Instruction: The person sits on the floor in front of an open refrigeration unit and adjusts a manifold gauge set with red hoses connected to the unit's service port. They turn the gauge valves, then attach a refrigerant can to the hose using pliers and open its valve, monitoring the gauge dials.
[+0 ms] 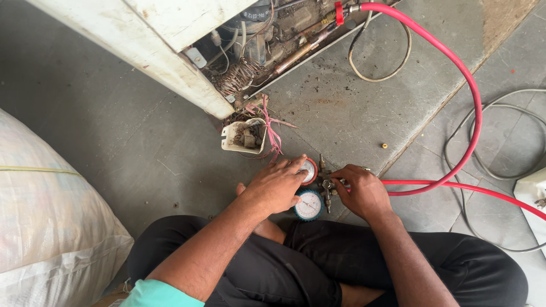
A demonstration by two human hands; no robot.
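I sit cross-legged on a grey stone-tiled floor (142, 142), stained and dusty, with the open back of a worn white appliance cabinet (142, 34) lying tilted across the top of my view, its tangle of tubes and wires exposed toward me. A big white woven plastic sack (45, 204) bulges at my left, and grey cables (500, 153) loop over the tiles at my right.

Just in front of my knees lies the brass gauge manifold with two round dials (318, 187). It rests flat on the floor so both faces look up at me: the red-rimmed dial (310, 169) farther from me, the blue-rimmed dial (309, 205) nearer. Its long axis, through the two dials, runs roughly away from my body toward the cabinet, with the valve stems sticking out sideways.

My left hand (276, 185) lies palm-down over the manifold, fingers curled loosely and fingertips on the red-rimmed dial, seemingly pinning it so it cannot roll. My right hand (361, 190) is closed around the fittings at the manifold's right side, thumb and fingers pinched on a small knob or coupling; exactly which I cannot tell.

The thick red rubber hose (466, 102) leaves that side, sweeps right, then arcs up to a red-handled valve (339, 12) on the cabinet's pipework. A small white plastic box of wiring (243, 136) with pink strands sits just beyond the dials.
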